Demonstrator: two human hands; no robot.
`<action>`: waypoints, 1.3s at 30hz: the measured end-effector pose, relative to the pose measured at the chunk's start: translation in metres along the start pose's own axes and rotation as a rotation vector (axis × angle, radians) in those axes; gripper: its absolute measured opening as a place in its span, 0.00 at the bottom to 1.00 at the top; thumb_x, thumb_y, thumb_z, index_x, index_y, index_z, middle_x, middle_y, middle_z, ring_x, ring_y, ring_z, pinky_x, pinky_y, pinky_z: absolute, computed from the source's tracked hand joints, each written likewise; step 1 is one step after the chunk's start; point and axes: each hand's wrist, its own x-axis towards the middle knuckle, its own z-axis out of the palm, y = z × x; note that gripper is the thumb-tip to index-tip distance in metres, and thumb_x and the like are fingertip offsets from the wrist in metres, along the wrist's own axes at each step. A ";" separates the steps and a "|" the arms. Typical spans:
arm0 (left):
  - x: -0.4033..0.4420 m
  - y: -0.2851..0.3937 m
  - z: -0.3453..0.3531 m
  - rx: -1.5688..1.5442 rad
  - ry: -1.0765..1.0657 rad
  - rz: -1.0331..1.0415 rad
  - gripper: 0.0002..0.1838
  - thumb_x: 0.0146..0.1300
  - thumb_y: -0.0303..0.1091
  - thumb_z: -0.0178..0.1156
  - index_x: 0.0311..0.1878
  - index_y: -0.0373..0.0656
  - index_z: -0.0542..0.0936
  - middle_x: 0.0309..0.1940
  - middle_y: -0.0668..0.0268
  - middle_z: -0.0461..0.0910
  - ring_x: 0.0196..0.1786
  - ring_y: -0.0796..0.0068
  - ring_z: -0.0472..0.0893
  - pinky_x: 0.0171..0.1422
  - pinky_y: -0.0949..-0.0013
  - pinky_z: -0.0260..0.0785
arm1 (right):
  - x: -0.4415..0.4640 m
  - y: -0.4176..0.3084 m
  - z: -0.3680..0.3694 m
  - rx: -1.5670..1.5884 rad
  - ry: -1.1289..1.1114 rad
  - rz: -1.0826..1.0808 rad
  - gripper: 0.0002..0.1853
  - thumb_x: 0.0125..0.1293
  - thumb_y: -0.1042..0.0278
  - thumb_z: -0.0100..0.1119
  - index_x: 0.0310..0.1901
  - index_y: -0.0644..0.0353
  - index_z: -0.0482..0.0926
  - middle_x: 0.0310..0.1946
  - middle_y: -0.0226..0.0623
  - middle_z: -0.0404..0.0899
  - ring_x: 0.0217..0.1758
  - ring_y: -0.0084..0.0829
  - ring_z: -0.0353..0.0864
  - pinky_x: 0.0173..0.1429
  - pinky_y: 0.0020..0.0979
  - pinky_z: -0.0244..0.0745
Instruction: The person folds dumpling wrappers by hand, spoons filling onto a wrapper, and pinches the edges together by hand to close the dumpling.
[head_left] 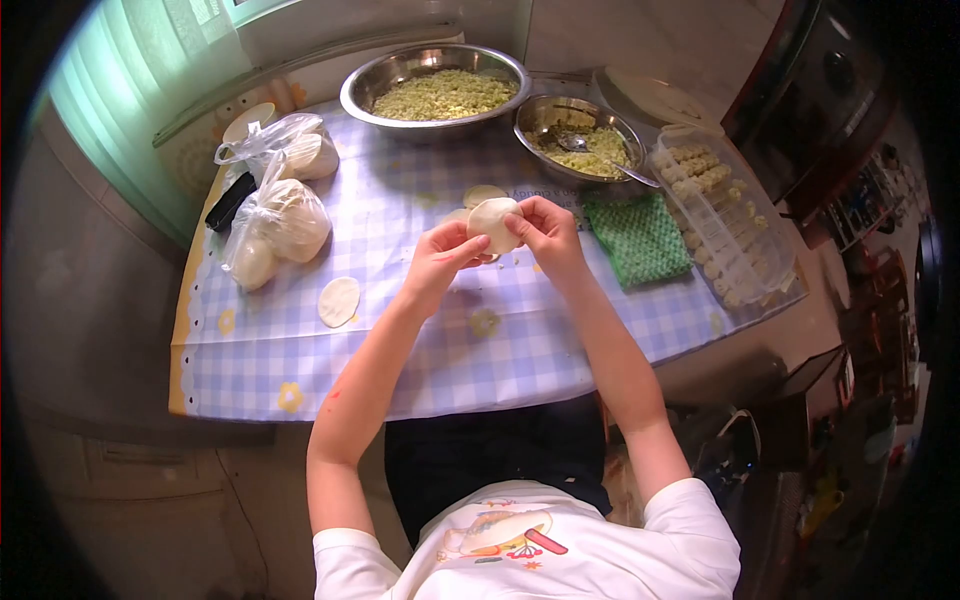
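Between my two hands a round dumpling wrapper (pixel 492 224) is held up, pale and thin. My left hand (pixel 446 252) pinches its lower left edge with thumb and fingers. On the opposite side, my right hand (pixel 547 236) grips the right edge, thumb in front. More wrappers (pixel 484 194) lie on the tablecloth just behind, partly hidden by the held one. A single wrapper (pixel 339 302) lies flat to the left of my left forearm. Behind my right hand stands a smaller metal bowl (pixel 528 150) of chopped greenish filling, with a spoon (pixel 574 143) resting in it.
A large metal bowl (pixel 352 98) of filling stands at the back. Plastic bags (pixel 290 220) of dough and a black object (pixel 231 202) sit at left. To the right are a green cloth (pixel 640 240) and a clear tray (pixel 735 235) with rows of dumplings. The checked tablecloth (pixel 250 350) covers the table.
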 end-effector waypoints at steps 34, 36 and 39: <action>-0.001 0.004 0.001 -0.052 0.036 0.227 0.08 0.49 0.29 0.52 0.32 0.38 0.71 0.26 0.69 0.72 0.31 0.84 0.69 0.35 0.81 0.61 | -0.003 -0.002 0.007 0.177 -0.138 -0.031 0.07 0.49 0.71 0.52 0.28 0.64 0.69 0.23 0.30 0.71 0.27 0.16 0.68 0.30 0.17 0.64; -0.002 0.006 0.002 -0.040 0.018 0.233 0.07 0.49 0.29 0.52 0.32 0.37 0.71 0.26 0.69 0.72 0.31 0.84 0.69 0.35 0.80 0.61 | -0.003 -0.002 0.007 0.179 -0.145 -0.021 0.06 0.49 0.71 0.52 0.27 0.64 0.69 0.23 0.30 0.71 0.26 0.16 0.68 0.29 0.17 0.64; -0.003 0.006 0.003 0.010 -0.001 0.237 0.07 0.49 0.28 0.52 0.32 0.36 0.71 0.26 0.68 0.72 0.31 0.83 0.69 0.35 0.80 0.61 | -0.004 -0.003 0.006 0.133 -0.130 -0.027 0.05 0.49 0.73 0.51 0.26 0.64 0.70 0.21 0.30 0.71 0.25 0.15 0.68 0.28 0.16 0.63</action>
